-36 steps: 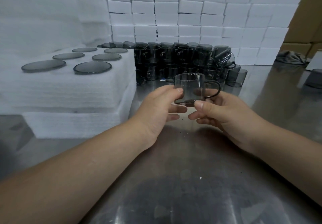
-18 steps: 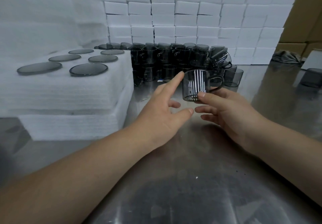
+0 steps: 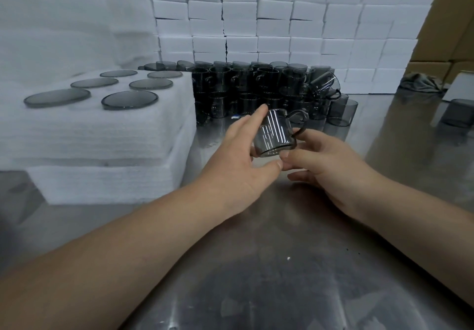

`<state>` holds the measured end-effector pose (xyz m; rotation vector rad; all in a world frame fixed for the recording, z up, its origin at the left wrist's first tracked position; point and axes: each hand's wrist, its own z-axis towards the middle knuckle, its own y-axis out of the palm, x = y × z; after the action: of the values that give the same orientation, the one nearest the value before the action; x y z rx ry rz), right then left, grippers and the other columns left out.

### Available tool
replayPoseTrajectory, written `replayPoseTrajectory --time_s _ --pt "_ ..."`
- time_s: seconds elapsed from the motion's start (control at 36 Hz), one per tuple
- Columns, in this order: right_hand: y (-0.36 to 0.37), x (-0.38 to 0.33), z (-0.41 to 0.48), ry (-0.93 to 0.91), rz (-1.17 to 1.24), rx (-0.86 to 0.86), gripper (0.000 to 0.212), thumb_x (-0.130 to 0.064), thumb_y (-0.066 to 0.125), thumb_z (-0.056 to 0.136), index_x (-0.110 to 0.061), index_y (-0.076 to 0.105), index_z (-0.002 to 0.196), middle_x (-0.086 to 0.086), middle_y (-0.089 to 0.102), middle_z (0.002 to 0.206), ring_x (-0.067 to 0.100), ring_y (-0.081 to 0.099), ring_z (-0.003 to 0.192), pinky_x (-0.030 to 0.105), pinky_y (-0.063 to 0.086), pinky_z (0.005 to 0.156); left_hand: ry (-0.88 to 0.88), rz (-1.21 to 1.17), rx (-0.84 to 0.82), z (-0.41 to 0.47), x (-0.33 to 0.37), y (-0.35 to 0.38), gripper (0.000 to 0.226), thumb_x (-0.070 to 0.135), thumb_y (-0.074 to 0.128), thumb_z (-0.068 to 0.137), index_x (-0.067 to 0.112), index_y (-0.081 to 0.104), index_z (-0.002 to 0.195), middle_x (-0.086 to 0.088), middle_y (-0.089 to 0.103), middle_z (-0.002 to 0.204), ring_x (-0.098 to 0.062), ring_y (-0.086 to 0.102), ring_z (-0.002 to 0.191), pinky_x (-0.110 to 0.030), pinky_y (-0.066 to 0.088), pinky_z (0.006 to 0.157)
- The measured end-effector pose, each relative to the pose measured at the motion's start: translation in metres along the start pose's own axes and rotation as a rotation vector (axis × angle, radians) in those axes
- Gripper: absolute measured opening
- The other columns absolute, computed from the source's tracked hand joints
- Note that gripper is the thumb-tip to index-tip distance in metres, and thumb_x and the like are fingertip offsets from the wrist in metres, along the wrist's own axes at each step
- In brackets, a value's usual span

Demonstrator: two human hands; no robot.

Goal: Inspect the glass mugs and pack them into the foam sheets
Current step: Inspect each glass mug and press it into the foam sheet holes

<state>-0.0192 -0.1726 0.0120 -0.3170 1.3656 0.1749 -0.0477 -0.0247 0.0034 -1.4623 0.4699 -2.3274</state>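
A smoky grey glass mug is held above the steel table, tilted, with its handle pointing right. My left hand has its straight fingers against the mug's left side, thumb under its base. My right hand grips the mug from the right, thumb at the base rim. To the left stands a stack of white foam sheets, whose top sheet holds several packed mugs showing as dark round discs.
A crowd of stacked grey mugs fills the table's back centre. Behind them rises a wall of white boxes. A lone mug and a grey cloth sit at the right, with cardboard boxes beyond.
The mug has tipped from upright to tilted while both hands turn it. My left hand opened from a grasp to straight fingers along the mug's side.
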Motion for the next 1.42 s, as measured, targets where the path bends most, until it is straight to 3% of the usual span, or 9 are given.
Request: replayPoseTrajectory --time_s 0.17,0.33,0.44,0.72,0.86,0.94,1.03,1.22,1.42 --pt "-0.001 0.000 0.000 0.013 0.018 0.007 0.046 0.003 0.052 0.079 -0.018 0.057 0.119 0.006 0.064 0.092 0.012 0.063 0.075 0.027 0.049 0.070 0.021 -0.023 0.087 0.002 -0.001 0.000 0.075 0.021 0.068 0.080 0.039 0.027 0.140 0.013 0.035 0.138 -0.001 0.058 0.100 -0.028 0.046 0.095" --pt "-0.002 -0.001 0.000 -0.018 0.037 0.005 0.041 0.008 0.049 0.078 -0.027 0.062 0.094 -0.006 0.069 0.076 0.011 0.062 0.069 0.026 0.048 0.066 -0.020 -0.001 0.115 0.003 -0.001 -0.002 0.071 0.029 0.066 0.079 0.035 0.025 0.138 0.013 0.035 0.138 -0.006 0.058 0.103 -0.019 0.044 0.089" --pt "-0.002 -0.002 -0.001 -0.046 0.008 -0.001 0.042 0.009 0.048 0.078 -0.027 0.063 0.095 -0.005 0.070 0.077 0.009 0.062 0.066 0.025 0.048 0.065 -0.044 -0.015 0.145 0.004 -0.002 -0.002 0.068 0.031 0.065 0.079 0.031 0.026 0.135 0.010 0.038 0.135 -0.016 0.054 0.112 -0.035 0.040 0.101" --pt "0.000 -0.003 -0.004 -0.084 -0.014 -0.017 0.045 0.011 0.049 0.079 -0.029 0.065 0.094 0.002 0.069 0.085 0.010 0.062 0.063 0.025 0.050 0.066 -0.084 -0.049 0.182 0.006 -0.005 -0.003 0.060 0.044 0.063 0.074 0.035 0.029 0.122 0.025 0.042 0.111 0.009 0.044 0.101 0.002 0.030 0.075" --pt "-0.001 -0.003 -0.003 -0.094 -0.016 -0.010 0.045 0.010 0.049 0.081 -0.029 0.065 0.093 -0.002 0.070 0.079 0.010 0.063 0.063 0.025 0.050 0.065 -0.077 -0.082 0.190 0.007 -0.007 -0.004 0.063 0.043 0.067 0.076 0.031 0.030 0.125 0.017 0.046 0.116 0.007 0.046 0.102 -0.006 0.034 0.082" --pt "-0.002 -0.002 -0.001 -0.061 0.058 0.023 0.036 0.005 0.051 0.084 -0.026 0.061 0.099 -0.002 0.070 0.078 0.012 0.063 0.062 0.026 0.050 0.064 -0.087 -0.150 0.189 0.007 -0.004 -0.002 0.065 0.049 0.070 0.066 0.034 0.033 0.118 0.009 0.052 0.118 -0.008 0.053 0.109 -0.033 0.044 0.095" --pt "-0.002 -0.001 0.001 0.017 0.141 0.021 0.024 -0.005 0.053 0.088 -0.017 0.058 0.108 0.004 0.071 0.082 0.014 0.063 0.062 0.026 0.051 0.062 -0.070 -0.255 0.198 0.005 0.002 -0.001 0.067 0.057 0.067 0.052 0.036 0.037 0.108 0.002 0.057 0.119 -0.014 0.057 0.110 -0.042 0.045 0.097" --pt "0.002 -0.004 0.001 0.232 0.382 -0.186 0.028 -0.024 0.038 0.098 -0.008 0.061 0.101 0.012 0.069 0.077 0.017 0.064 0.057 0.023 0.054 0.054 0.039 -0.359 0.212 0.003 0.005 -0.002 0.054 0.038 0.078 0.064 0.022 0.044 0.102 0.014 0.065 0.091 0.004 0.063 0.087 -0.011 0.047 0.075" --pt "-0.001 -0.006 0.002 0.318 0.478 -0.323 0.044 -0.041 0.029 0.098 -0.012 0.061 0.105 0.015 0.069 0.086 0.019 0.065 0.060 0.023 0.055 0.057 0.060 -0.438 0.189 0.004 0.004 0.000 0.044 0.036 0.070 0.063 0.022 0.045 0.096 0.016 0.065 0.091 0.003 0.063 0.089 -0.012 0.046 0.075"
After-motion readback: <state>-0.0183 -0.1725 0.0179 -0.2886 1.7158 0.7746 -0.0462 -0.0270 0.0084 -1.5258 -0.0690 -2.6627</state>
